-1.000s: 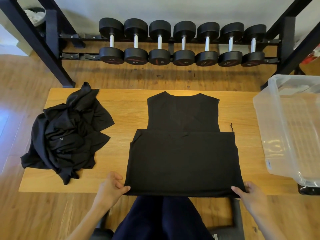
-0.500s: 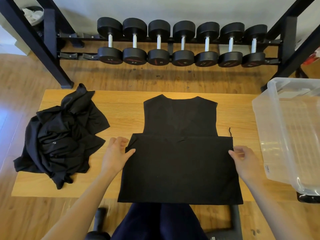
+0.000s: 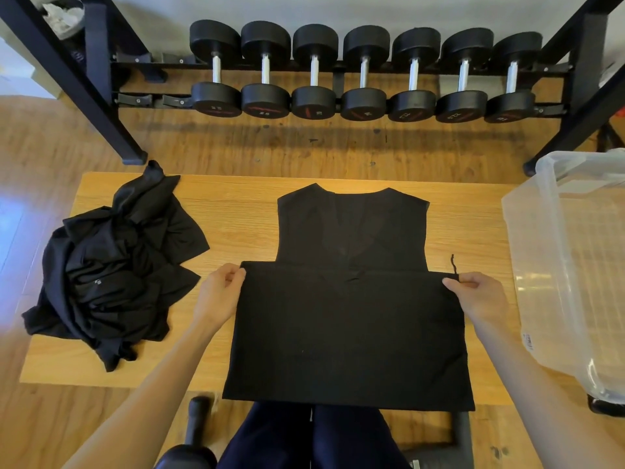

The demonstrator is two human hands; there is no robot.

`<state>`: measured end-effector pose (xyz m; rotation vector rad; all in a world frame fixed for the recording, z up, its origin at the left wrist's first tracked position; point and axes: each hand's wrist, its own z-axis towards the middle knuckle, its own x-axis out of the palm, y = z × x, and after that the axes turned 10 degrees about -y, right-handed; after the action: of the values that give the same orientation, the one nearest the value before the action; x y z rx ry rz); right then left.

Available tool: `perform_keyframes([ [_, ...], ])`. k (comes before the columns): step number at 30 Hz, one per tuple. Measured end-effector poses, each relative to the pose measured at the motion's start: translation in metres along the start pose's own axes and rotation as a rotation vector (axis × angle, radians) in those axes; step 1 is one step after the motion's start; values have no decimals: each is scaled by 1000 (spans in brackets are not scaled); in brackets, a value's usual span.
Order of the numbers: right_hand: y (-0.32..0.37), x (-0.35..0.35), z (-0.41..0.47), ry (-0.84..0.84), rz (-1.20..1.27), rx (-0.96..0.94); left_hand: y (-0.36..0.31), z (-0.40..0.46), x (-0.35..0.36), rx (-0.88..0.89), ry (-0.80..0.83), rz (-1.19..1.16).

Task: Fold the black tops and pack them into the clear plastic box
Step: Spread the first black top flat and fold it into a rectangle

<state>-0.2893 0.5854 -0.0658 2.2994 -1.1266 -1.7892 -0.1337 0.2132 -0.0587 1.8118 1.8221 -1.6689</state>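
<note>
- Right now both hands sit at the two ends of a fold line running left to right across the top (image 3: 348, 299) spread in the middle of the worktop (image 3: 236, 211).
- Left hand (image 3: 218, 296) pinches the left corner of the doubled-up lower half, thumb and fingers curled on the cloth edge.
- Right hand (image 3: 478, 299) pinches the right corner the same way; a loose thread (image 3: 454, 264) sticks up just beside its fingertips.
- The folded half lies toward the person, its near edge hanging just over the worktop's front; the narrower shoulder part with the V neck lies beyond the hands, flat and uncovered.
- So the cloth's long axis runs away from the person, and the part left to fold lies straight ahead of both hands, about equally near to each.
- My read: the next fold would carry this held edge forward over the shoulders, or bring a side across; either needs both corners to move together to stay square.
- The box (image 3: 568, 265) stands at the right end of the worktop, nearer the right hand; I can make out no tops in it.
- A pile (image 3: 111, 265) of unfolded black tops lies at the left end, well apart from the left hand.
</note>
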Motion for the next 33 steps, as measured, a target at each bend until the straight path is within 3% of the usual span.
perform_keyframes([
  [6,6,-23,-21,40,172,-11,-3,-9,-14,-20,62,-103],
  [19,41,-103,-53,67,443,-144,-61,-25,-98,123,396,-313],
  [24,66,-108,-27,36,487,-183,-88,-5,-106,186,355,-339],
  [33,97,-54,47,6,431,-188,-99,72,-54,126,245,-286],
])
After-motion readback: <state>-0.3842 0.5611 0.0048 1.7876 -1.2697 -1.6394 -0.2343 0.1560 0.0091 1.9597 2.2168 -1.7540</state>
